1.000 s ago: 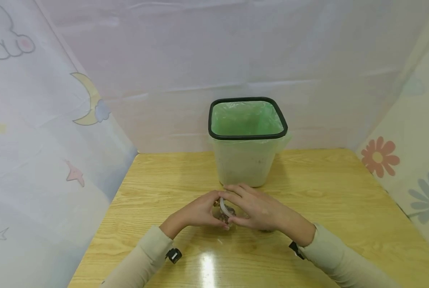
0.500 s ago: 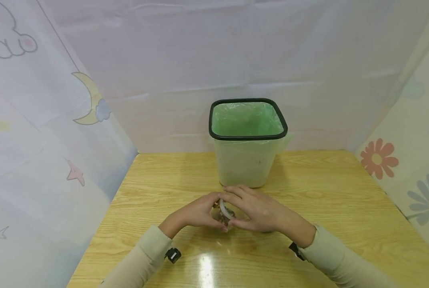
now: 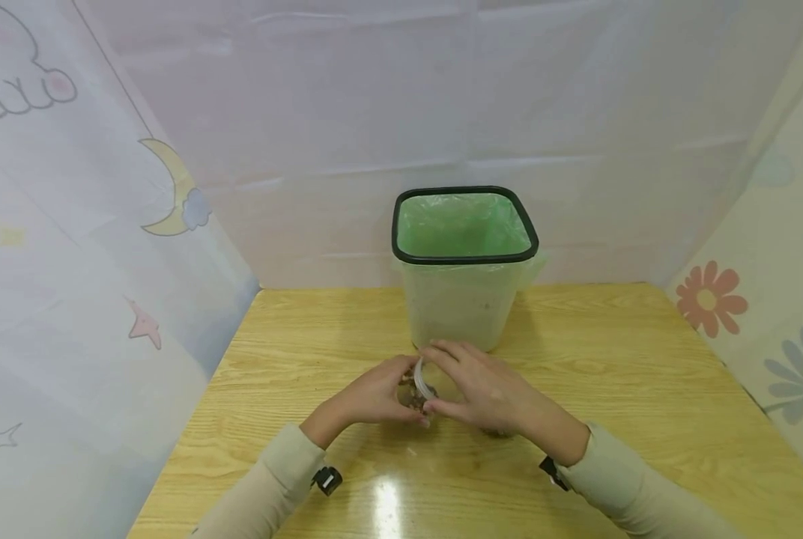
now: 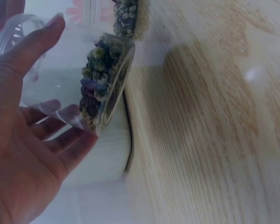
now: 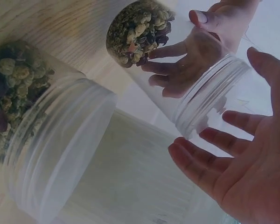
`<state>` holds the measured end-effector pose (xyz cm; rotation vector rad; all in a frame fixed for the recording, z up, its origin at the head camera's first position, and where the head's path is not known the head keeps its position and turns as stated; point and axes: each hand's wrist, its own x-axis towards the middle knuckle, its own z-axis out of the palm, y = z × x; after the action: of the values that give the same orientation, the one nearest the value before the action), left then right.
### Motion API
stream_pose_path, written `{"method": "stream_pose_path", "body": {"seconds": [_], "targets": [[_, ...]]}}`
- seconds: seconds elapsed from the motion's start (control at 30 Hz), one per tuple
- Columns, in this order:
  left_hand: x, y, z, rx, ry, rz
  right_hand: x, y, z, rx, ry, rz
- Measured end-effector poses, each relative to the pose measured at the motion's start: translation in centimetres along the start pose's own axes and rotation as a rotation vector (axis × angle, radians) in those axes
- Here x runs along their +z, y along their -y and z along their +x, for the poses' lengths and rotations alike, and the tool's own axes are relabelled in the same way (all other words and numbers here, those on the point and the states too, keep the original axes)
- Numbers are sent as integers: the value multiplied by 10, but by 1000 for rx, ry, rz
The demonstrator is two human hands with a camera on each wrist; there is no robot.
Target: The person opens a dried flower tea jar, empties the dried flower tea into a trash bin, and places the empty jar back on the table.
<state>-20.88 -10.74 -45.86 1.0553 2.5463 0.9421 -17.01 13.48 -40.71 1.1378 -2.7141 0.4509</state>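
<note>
Foreground: two pale sleeves (image 3: pixel 260 486) reach over the wood-grained tabletop (image 3: pixel 631 359) from its near side, a small black device (image 3: pixel 326 479) strapped at the left wrist and another (image 3: pixel 553 473) at the right. A patch of reflected light (image 3: pixel 386 505) lies on the surface between the forearms. Beneath the right wrist, mostly hidden from the head view, is a second jar (image 5: pixel 21 84); its lower part contains dried flowers, and a ribbed, translucent collar (image 5: pixel 60 154) tops it, though whether this is a neck or a lid cannot be told.

Middle ground: the clear jar (image 4: pixel 60 74) is near the middle of the tabletop, slightly tilted, with dried flower heads (image 4: pixel 100 70) gathered at its base; whether the base touches the wood cannot be told. The left hand (image 3: pixel 374 393) grips its side, thumb on one face and curved fingers round the other. The right hand (image 3: pixel 479 385) is spread about the ribbed mouth (image 5: pixel 212 95), its fingers well parted and nearly straight; contact with the rim is uncertain.

Background: just beyond the hands, a pale bin (image 3: pixel 458 307) with a black rim (image 3: pixel 465 260) and a green liner (image 3: pixel 462 221) stands near the middle of the tabletop's far edge. Behind that edge hangs a pale cloth (image 3: pixel 307 150); printed hangings flank the left and right edges, showing a moon (image 3: pixel 165 187) and a red flower (image 3: pixel 708 299) respectively.
</note>
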Motion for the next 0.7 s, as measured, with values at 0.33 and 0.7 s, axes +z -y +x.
{"method": "stream_pose_path", "body": {"seconds": [0.33, 0.7], "targets": [[3, -1, 2, -44, -24, 60, 3, -1, -1, 52, -1, -3], [4, 4, 5, -14, 22, 31, 4, 0, -1, 6, -4, 35]]}}
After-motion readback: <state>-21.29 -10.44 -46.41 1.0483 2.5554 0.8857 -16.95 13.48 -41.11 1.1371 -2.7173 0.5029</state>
